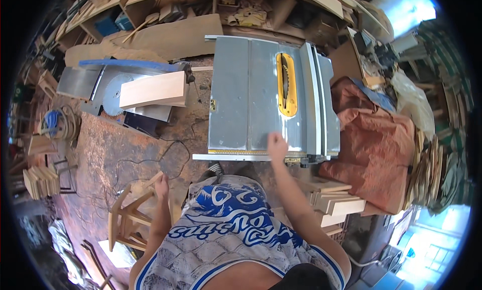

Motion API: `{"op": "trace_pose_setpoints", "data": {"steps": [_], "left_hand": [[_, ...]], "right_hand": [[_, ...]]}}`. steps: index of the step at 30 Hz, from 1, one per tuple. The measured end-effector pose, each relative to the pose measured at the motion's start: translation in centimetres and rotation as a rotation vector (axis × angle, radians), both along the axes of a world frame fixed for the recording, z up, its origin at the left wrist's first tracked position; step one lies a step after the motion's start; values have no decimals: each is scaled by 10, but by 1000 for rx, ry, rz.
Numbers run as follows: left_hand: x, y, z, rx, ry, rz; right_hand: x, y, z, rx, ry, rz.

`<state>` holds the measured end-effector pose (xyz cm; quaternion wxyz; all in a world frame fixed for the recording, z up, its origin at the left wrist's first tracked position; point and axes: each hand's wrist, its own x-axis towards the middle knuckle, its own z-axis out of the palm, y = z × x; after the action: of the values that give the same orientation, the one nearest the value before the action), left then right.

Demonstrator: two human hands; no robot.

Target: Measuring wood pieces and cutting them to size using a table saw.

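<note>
A table saw [231, 94] with a grey top stands in front of me. Its blade [285, 79] rises through a yellow insert [281, 103], and the rip fence [312, 89] lies to the right of it. My right hand [277, 146] is over the near edge of the saw top, short of the blade, its fingers curled; it is slightly blurred and nothing shows in it. Low at my left side, my left hand [162, 185] is closed around the end of a small light wooden piece [154, 179], beside a wooden stool frame [131, 214].
To the left, a mitre saw [108, 91] with a round blade has a pale wood block [154, 90] on it. Cables [145, 160] cross the dusty floor. Stacked boards [336, 202] stand near my right elbow, with an orange-brown tarp [369, 149] beyond.
</note>
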<state>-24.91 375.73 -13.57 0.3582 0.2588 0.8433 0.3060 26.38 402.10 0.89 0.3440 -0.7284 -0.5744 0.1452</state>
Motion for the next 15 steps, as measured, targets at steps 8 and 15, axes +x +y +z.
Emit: {"op": "trace_pose_setpoints", "data": {"steps": [8,15], "left_hand": [[4,75,15,275,-182,0],[30,-67,-4,-155,25,-221]], "right_hand": [[31,95,8,-64,-118,-335],[19,111,4,-57,-191,-340]]}}
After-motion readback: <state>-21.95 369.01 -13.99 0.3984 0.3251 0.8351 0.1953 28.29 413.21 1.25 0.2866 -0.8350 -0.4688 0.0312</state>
